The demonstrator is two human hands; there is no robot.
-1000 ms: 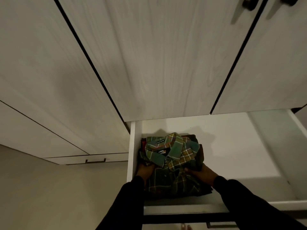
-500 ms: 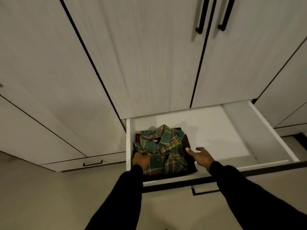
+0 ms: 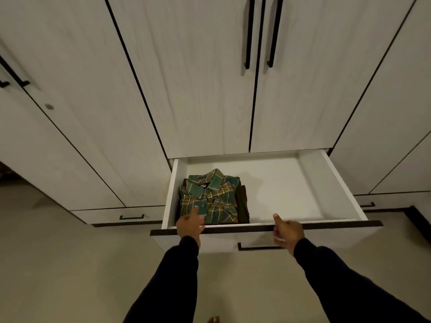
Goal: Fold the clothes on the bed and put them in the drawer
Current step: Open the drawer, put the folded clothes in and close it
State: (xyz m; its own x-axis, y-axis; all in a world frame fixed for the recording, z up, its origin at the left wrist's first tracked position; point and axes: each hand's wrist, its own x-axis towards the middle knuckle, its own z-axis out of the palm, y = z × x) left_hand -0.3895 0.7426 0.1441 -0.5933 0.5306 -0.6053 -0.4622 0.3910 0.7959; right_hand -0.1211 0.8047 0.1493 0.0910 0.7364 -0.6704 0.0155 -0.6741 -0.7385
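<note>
Green-and-yellow plaid, the folded cotton shirt (image 3: 208, 199) lies in the left half of the open white drawer (image 3: 291, 190), lower centre of the frame, atop darker folded clothes. A second ago both hands held it; now they have let go. The left hand (image 3: 190, 226) hangs over the drawer's front edge, its grip loose and empty. The right hand (image 3: 288, 231) is blurred at the front rim, apparently empty. Placing looks finished. The shirt's collar points toward the wardrobe, its long axis running front to back.
</note>
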